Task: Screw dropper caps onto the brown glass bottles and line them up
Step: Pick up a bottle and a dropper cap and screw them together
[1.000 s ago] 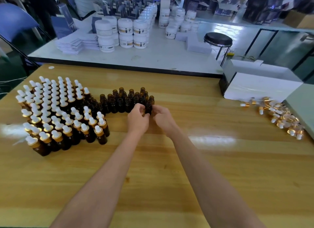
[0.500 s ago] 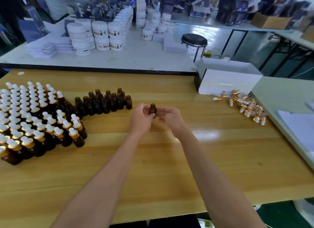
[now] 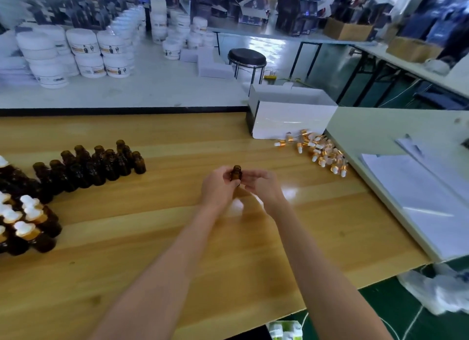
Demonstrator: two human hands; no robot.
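An uncapped brown glass bottle (image 3: 236,173) stands upright above the wooden table (image 3: 152,233), gripped by my left hand (image 3: 218,187). My right hand (image 3: 264,186) touches its right side with loosely curled fingers. Several uncapped brown bottles (image 3: 96,164) cluster at the left. Capped bottles with white dropper bulbs (image 3: 25,220) stand at the far left edge. A pile of loose gold-and-white dropper caps (image 3: 317,152) lies to the right, beside a white box.
A white cardboard box (image 3: 291,116) stands at the table's back right. A pale side table (image 3: 396,136) with white sheets (image 3: 418,195) adjoins on the right. Behind, a white table carries stacked white jars (image 3: 88,53); a black stool (image 3: 247,58) stands beyond.
Both hands have lifted one bottle out of the uncapped cluster and carried it rightward. The camera has swung right, so the bottle groups now sit further left.
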